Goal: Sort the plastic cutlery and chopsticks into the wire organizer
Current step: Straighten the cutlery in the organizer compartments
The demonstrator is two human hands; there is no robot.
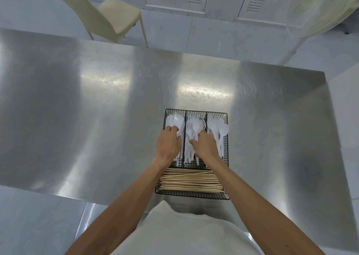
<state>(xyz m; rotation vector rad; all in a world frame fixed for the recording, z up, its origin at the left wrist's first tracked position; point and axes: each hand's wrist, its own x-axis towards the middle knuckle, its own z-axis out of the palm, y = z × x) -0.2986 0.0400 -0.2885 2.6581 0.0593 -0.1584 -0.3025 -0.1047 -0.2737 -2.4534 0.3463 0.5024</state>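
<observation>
**Organizer nearly full, handling notes**

Starting closest: chopsticks point(192, 181) stacked crosswise in the near bay of the organizer point(192, 195), filling it side to side. Stiff, light, a bit rolly — best grabbed as a bundle around the middle, not by the tips.

Next up, left hand point(168, 144) down in the far-left bay, fingers curled onto the white cutlery point(173, 119) there, knives mostly by the look of it, hard to be sure. Then right hand point(205, 146) over the middle bay, thumb out to the left, fingers curled down among the forks point(191, 124) close to the right divider. Can't tell for either hand whether pinching a piece or just pressing the pile flat.

Just past the right hand, spoons point(220, 126) heaped in the far-right bay, one bowl hanging over the side rim.

On handling: featherweight, slick, springy plastic — slides and tangles easily, tines especially. Worth taking by the handles, several at once, heads all pointing away. Go easy on the thin necks; probably snaps if bent hard.

Seems close to done, judging by how full all four bays look. Whole thing sitting on a steel table point(97, 109), toward the near edge. Further back, a chair point(114, 16) and a fan point(314, 12) behind the table.
</observation>
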